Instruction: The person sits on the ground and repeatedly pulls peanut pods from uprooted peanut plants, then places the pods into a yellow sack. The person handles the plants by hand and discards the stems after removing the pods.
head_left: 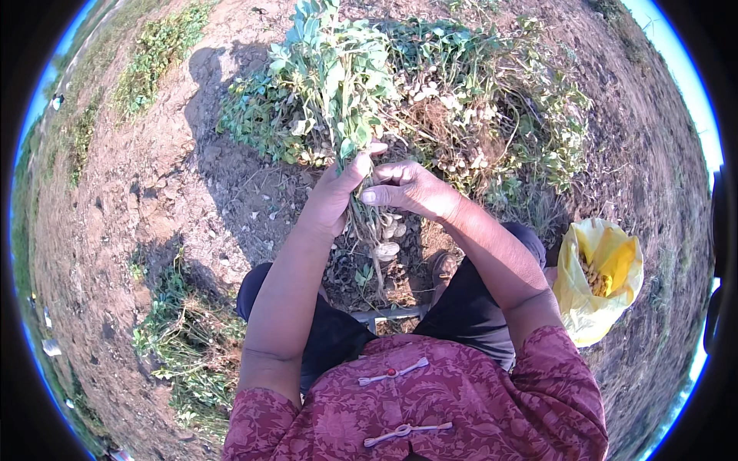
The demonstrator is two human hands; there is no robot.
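Note:
My left hand (335, 195) is wrapped round the stems of a peanut plant (346, 84). Its leafy top points away from me, and the roots hang down towards my lap with several pale peanut pods (387, 251) on them. Close beside it, my right hand (415, 189) has its fingers curled and the thumb against the plant just below my left hand's grip. Whatever lies between that thumb and the fingers is too small to make out.
A heap of pulled peanut plants (492, 100) with pods lies in front of me. More plants (196, 349) lie at my left. A yellow plastic bag (583, 315) holding peanuts (595, 278) stands open at my right. Dry soil (138, 223) surrounds everything.

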